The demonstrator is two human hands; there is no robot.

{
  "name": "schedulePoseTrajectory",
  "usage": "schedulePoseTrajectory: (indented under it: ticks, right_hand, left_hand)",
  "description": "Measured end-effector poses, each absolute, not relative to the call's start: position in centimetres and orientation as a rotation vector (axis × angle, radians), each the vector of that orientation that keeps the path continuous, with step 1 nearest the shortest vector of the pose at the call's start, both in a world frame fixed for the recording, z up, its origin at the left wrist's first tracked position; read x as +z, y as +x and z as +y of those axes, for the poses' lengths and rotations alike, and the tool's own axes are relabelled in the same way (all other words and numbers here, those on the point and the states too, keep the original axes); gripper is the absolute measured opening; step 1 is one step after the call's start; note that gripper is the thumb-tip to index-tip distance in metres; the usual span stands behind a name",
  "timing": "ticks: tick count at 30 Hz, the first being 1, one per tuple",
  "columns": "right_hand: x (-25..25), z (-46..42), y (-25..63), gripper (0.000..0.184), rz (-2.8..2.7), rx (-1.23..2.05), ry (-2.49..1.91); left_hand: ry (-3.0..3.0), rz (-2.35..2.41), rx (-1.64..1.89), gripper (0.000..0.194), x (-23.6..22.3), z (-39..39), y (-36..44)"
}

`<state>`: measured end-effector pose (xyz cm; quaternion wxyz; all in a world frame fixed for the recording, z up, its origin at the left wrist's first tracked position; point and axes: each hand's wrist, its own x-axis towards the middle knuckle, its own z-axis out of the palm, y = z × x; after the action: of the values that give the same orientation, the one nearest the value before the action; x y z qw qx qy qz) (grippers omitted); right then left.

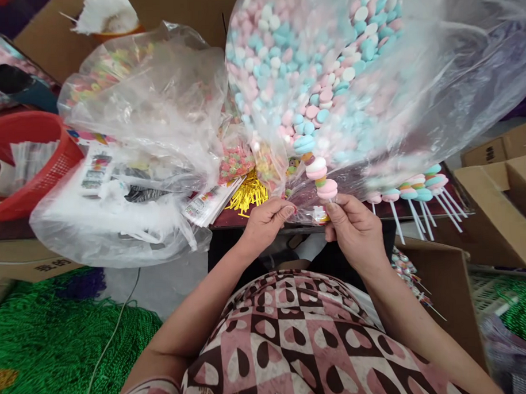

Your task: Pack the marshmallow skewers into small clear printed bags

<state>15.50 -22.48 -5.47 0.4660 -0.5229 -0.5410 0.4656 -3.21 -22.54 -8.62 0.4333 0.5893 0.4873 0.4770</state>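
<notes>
My right hand (358, 228) is closed round the white stick of a marshmallow skewer (327, 189). The skewer stands roughly upright, with pink, white and blue marshmallows and small orange-green pieces between them. My left hand (270, 218) is in a closed pinch just left of it. A bit of red shows at its fingertips, but what they hold I cannot make out. Clear plastic (307, 214) lies between the hands at the table edge. Behind them, a big clear bag (279, 64) holds pink, white and blue marshmallows.
Finished-looking marshmallow skewers (412, 193) lie at right, sticks over the table edge. Gold twist ties (248, 194), printed packets (213, 201), a bag of ring-shaped candies (142, 92) and a red basket (57, 161) are at left. Cardboard boxes (500, 206) stand right; green cords (78, 335) lie below left.
</notes>
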Motion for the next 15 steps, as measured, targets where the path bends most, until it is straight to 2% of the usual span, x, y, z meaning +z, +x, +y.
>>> schedulePoseTrajectory:
  ticks: [5,8,15]
  right_hand:
    - [-3.9,-22.6,18.3,0.017,-1.196,1.233,-1.257]
    - [-3.1,-23.3,20.8,0.016,-1.321,1.232,-1.326]
    - [-3.1,-24.2,24.3,0.014,-1.611,1.01,-1.486]
  left_hand:
    - [1.145,1.116,1.227,0.041,-9.2,-22.0,-4.9]
    - [1.035,1.019,1.203,0.041,-9.3,-21.6,-6.0]
    - [0.957,0.925,1.206,0.043,-9.4,-20.9,-6.4]
